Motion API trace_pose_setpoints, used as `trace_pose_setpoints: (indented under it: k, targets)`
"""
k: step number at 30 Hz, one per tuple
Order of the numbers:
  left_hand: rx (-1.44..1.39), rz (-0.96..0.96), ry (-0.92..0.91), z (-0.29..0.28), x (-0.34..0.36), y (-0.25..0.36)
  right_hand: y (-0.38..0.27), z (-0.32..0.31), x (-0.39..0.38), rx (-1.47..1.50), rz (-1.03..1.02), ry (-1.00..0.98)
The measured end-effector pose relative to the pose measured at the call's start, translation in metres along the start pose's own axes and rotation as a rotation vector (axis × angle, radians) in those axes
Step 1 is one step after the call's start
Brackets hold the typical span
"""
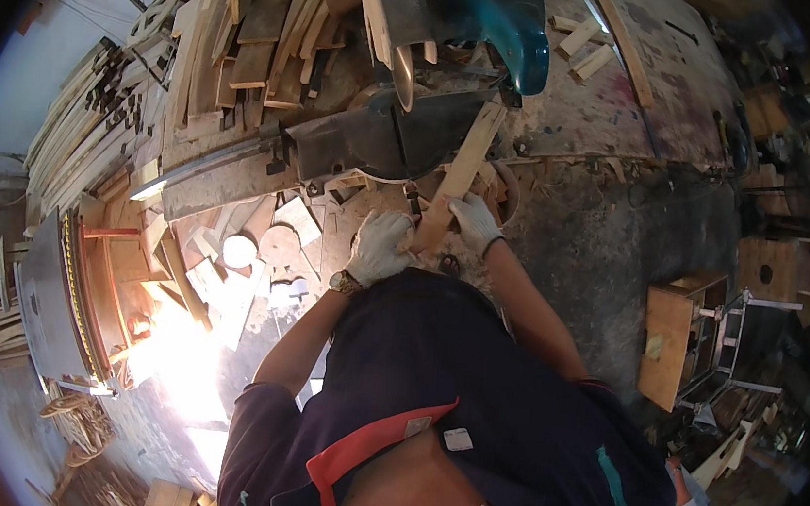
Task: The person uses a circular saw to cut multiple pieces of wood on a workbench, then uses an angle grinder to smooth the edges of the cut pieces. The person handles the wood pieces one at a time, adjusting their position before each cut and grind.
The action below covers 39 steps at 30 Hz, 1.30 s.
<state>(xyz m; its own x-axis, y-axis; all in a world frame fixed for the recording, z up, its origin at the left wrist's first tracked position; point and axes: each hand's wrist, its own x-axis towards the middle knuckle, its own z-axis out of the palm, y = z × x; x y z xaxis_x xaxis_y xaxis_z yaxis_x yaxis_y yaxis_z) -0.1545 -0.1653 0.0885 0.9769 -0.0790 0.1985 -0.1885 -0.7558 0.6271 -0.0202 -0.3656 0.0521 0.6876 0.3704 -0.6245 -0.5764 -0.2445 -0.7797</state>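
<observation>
A long pale wooden board point(468, 157) slants from the saw table down toward my body. My right hand point(474, 223), in a white glove, grips its right edge near the close end, thumb on top. My left hand point(381, 248), also gloved and with a watch at the wrist, is closed beside the board's near left edge. What its curled fingers hold is hidden. Ahead is a mitre saw with a dark base point(357, 143), a metal guard point(394, 8) and a teal handle point(518, 44). The board's far end rests by the right side of that base.
Stacked timber point(259, 44) fills the back left beside the saw. Wood offcuts point(296, 218) litter the floor at left, in strong light. A worktable point(654, 92) carrying strips stands back right. A wooden box point(667, 342) and metal frame point(734, 333) stand at right. Another person's arm point(680, 484) shows lower right.
</observation>
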Motion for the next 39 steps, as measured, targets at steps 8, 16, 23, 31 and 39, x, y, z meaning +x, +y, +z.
trace_pose_setpoints:
  k: [8,16,23,31,39]
  targets:
    - [0.253,0.212,-0.072,0.003,0.032,0.012,-0.023,-0.095,-0.064,-0.898,-0.076,-0.183]
    - [0.368,0.387,-0.017,0.0,0.039,-0.045,-0.08,-0.085,-0.087,-0.995,-0.046,-0.364]
    - [0.482,-0.084,0.145,-0.028,0.057,-0.123,-0.18,-0.103,-0.086,-0.693,-0.706,0.372]
    - [0.533,-0.178,0.392,-0.047,0.061,-0.153,-0.34,-0.029,-0.135,-0.691,-1.047,0.358]
    - [0.568,-0.149,0.301,-0.03,0.078,-0.157,-0.407,0.033,-0.111,-1.403,-0.674,0.177]
